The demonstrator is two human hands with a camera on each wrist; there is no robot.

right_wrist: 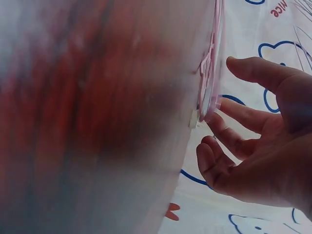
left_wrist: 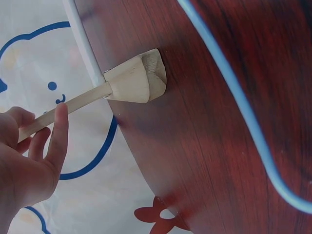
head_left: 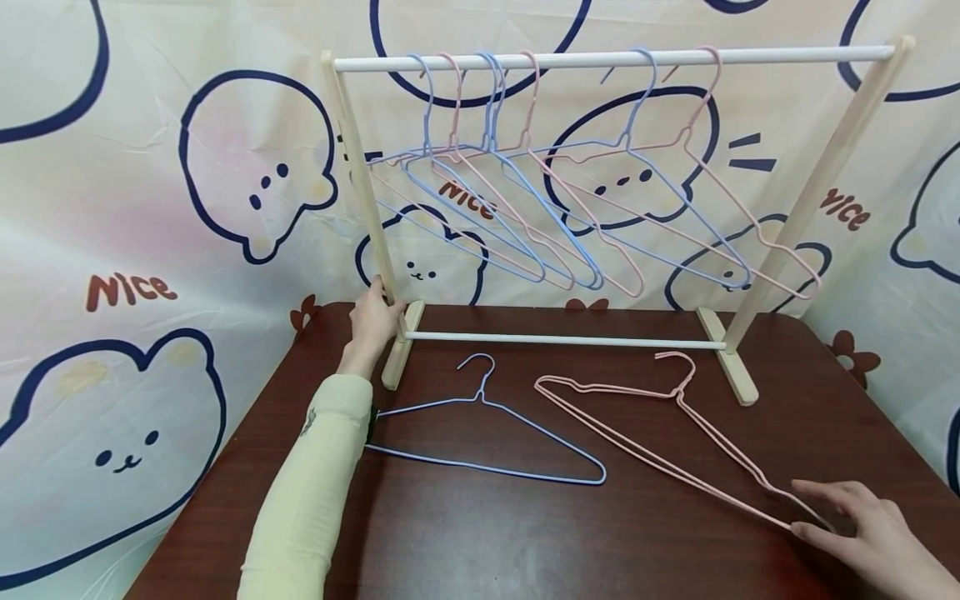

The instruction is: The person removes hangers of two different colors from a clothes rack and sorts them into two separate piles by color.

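At the rack's left side my left hand (head_left: 372, 321) holds the wooden post (left_wrist: 87, 99) low down, fingers curled round it. A blue clothes hanger (head_left: 480, 468) lies flat on the table, one end hidden behind my left forearm. To its right is a pink clothes hanger (head_left: 630, 446); its doubled wires suggest two stacked together, but I cannot tell for sure. My right hand (head_left: 873, 529) is at the near right end of the pink hanger, thumb and fingers spread to either side. In the right wrist view the fingers (right_wrist: 239, 107) are parted and not closed round the wire.
Several blue and pink hangers (head_left: 525, 192) hang from the white top rail (head_left: 795, 56), bunched mainly toward the left. A lower white bar (head_left: 562, 340) joins the wooden feet (head_left: 738, 379). Behind the brown table (head_left: 480, 550) hangs a cartoon-printed cloth (head_left: 247, 333).
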